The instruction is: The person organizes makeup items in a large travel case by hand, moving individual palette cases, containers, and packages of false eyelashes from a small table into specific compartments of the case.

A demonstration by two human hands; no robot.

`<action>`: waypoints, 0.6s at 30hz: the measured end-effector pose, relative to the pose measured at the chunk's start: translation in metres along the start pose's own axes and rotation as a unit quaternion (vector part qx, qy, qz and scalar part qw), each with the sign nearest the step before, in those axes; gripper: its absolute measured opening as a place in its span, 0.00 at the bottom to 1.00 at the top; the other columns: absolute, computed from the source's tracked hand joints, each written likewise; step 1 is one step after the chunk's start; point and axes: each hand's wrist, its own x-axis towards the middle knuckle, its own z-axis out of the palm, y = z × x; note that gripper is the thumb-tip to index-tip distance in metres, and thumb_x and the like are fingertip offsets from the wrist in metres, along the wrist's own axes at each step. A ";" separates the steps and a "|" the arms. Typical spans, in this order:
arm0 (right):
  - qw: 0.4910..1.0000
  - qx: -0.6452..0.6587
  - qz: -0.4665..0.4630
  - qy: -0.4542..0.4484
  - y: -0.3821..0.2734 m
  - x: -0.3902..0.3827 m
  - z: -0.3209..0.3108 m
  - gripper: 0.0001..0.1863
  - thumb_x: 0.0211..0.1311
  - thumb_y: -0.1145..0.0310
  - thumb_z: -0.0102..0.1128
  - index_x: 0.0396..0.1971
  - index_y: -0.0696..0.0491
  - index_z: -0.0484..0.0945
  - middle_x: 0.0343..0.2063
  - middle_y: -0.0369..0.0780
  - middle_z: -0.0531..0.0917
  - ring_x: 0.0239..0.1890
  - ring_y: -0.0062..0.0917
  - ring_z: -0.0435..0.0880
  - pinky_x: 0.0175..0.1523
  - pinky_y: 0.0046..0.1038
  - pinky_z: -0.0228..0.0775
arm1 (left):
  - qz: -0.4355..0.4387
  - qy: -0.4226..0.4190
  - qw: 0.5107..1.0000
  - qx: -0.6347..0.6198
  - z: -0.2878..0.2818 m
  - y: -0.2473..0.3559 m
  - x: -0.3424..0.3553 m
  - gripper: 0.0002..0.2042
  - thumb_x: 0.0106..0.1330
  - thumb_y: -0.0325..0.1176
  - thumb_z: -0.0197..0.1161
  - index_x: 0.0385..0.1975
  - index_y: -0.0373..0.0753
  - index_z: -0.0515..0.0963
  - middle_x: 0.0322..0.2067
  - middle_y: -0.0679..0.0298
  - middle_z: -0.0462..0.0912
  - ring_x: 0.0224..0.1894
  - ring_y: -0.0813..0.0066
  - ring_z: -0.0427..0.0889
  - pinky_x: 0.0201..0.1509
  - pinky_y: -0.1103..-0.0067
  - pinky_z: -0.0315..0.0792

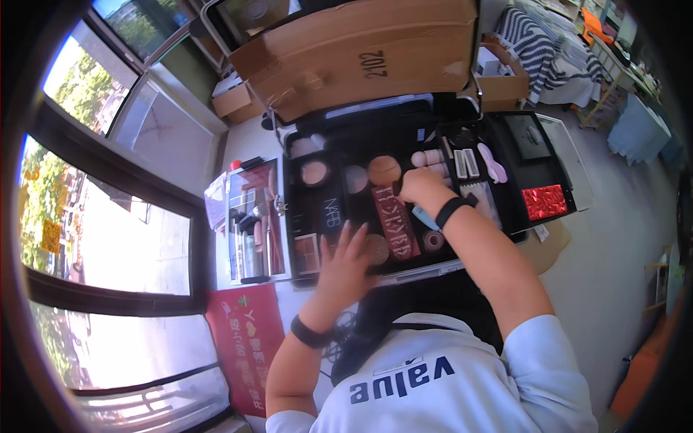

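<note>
An open black makeup case (419,278) stands in front of me, full of cosmetics. My left hand (343,268) hovers over its near left part with fingers spread, holding nothing. Below and around it are a black palette (332,213), a small pan palette (306,254) and a round compact (376,250). My right hand (424,189) is closed beside the far end of a long red box (395,225); its fingertips hide whatever they grip. Just beyond lie an orange round compact (384,171) and several pink round-topped pieces (427,157). A light blue item (424,215) shows under my right wrist.
A clear-lidded side tray (256,224) holds brushes and tubes on the left. To the right, another tray bears a red glittery piece (544,203) and a lilac brush (492,164). A cardboard panel (354,61) rises behind. Windows line the left; a red mat (245,339) lies below.
</note>
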 end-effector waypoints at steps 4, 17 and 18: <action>0.998 -0.008 0.050 -0.044 -0.009 0.019 0.029 0.16 0.50 0.64 0.57 0.38 0.52 0.83 0.42 0.46 0.82 0.48 0.38 0.80 0.50 0.35 0.72 | -0.013 -0.002 1.000 0.023 0.004 -0.003 0.000 0.32 0.51 0.44 0.67 0.57 0.40 0.68 0.66 0.58 0.52 0.70 0.51 0.46 0.62 0.42 0.47; 0.986 0.076 -0.101 0.105 0.064 -0.179 -0.088 0.09 0.55 0.65 0.53 0.23 0.54 0.76 0.20 0.47 0.79 0.26 0.41 0.80 0.30 0.38 0.71 | 0.002 -0.075 0.996 0.038 -0.009 -0.001 -0.004 0.39 0.52 0.45 0.66 0.64 0.39 0.58 0.68 0.50 0.44 0.70 0.45 0.40 0.64 0.44 0.42; 0.986 0.071 -0.109 0.106 0.103 -0.192 -0.078 0.09 0.55 0.67 0.51 0.23 0.56 0.76 0.18 0.48 0.77 0.21 0.39 0.79 0.25 0.36 0.69 | 0.002 -0.078 0.996 0.049 -0.013 0.002 -0.003 0.39 0.52 0.45 0.66 0.64 0.39 0.58 0.68 0.49 0.44 0.70 0.45 0.41 0.64 0.44 0.41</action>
